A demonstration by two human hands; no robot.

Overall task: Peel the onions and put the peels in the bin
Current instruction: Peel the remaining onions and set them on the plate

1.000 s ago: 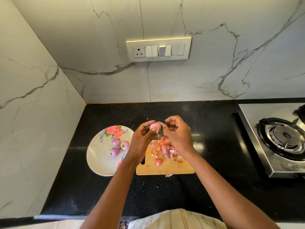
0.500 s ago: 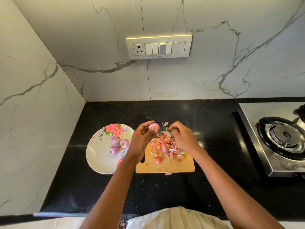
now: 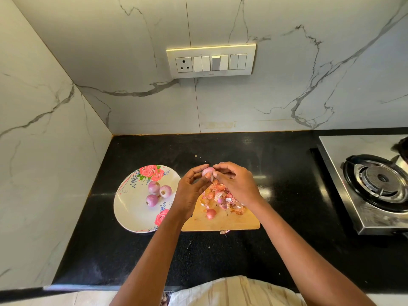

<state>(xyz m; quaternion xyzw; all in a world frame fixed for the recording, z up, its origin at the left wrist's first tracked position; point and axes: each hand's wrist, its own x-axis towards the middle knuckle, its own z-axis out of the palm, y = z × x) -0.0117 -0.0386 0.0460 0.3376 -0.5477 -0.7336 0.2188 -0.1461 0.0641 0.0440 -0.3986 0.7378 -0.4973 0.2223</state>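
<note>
A small pink onion is held above the wooden cutting board by my left hand. My right hand pinches at the same onion from the right side. A pile of pink and orange peels lies on the board under my hands, with one small unpeeled onion in front of it. Three peeled onions rest on a white floral plate left of the board. No bin is visible.
The black countertop runs to marble walls at the back and left. A steel gas stove stands at the right. A switch panel is on the back wall. One peel scrap lies off the board's front edge.
My right hand dropped a peel onto the pile half a second ago, then rose back to the onion held in my left hand.
</note>
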